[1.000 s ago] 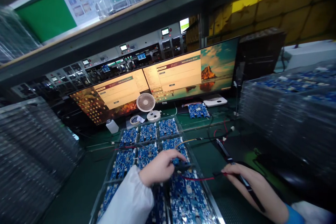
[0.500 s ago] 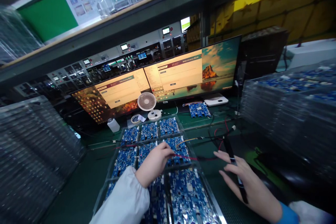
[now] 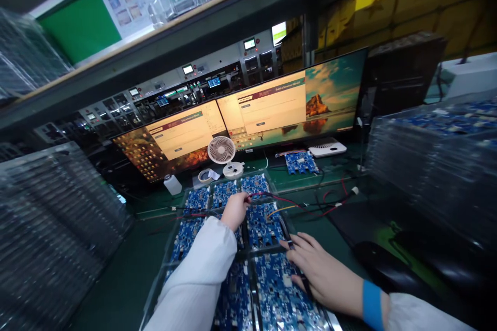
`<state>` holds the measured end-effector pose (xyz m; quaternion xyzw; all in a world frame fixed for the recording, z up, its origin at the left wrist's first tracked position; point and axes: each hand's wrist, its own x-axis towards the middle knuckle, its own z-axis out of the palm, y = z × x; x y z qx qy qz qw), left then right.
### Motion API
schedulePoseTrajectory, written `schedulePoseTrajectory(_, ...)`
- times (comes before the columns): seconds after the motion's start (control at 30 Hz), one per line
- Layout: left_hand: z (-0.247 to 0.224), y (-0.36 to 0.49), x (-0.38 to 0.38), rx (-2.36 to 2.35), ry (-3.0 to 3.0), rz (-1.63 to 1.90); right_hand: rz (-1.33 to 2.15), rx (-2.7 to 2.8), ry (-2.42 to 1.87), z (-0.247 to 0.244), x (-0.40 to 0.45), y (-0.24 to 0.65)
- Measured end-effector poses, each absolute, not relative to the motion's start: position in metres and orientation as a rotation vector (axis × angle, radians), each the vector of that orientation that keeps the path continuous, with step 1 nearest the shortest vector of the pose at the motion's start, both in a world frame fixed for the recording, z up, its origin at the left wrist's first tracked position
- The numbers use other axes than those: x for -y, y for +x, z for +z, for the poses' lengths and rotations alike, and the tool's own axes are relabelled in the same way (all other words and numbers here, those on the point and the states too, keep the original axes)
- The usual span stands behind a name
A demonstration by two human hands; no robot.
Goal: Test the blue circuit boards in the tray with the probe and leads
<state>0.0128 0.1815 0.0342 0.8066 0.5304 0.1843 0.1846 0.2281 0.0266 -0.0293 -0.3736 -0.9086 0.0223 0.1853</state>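
Your left hand (image 3: 236, 210) has reached farther up the tray since 0.5 s ago, and your right hand (image 3: 316, 269) has come in onto the boards.
Head view: your left grip is pinched together on the red and black wires (image 3: 277, 198), above the blue circuit boards (image 3: 264, 223) in the clear tray (image 3: 171, 240) on the green worktop (image 3: 128, 269). Your right fingers lie spread and flat on a near board, gripping nothing. 2 monitors (image 3: 264, 108) and a small white fan (image 3: 221, 150) stand behind.
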Motion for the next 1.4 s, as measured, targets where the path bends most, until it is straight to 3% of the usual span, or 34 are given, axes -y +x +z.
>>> schedulePoseTrajectory(0.63, 0.013, 0.007, -0.195, -1.696, 2.309, 0.333, 0.246, 2.601, -1.177, -0.025, -0.034, 0.226)
schedulePoseTrajectory(1.1, 0.024, 0.017, -0.178, -1.833, 2.361, 0.210, 0.184, 2.557, -1.101, -0.018, -0.030, 0.230)
schedulePoseTrajectory(1.3, 0.055, 0.014, -0.134, -1.781, 2.368, 0.259, -0.144, 2.434, -0.973, 0.022, 0.004, 0.269)
schedulePoseTrajectory(1.4, 0.072, 0.010, -0.087, -1.583, 2.333, 0.449, -0.334, 2.316, -1.025, 0.014, 0.022, 0.316)
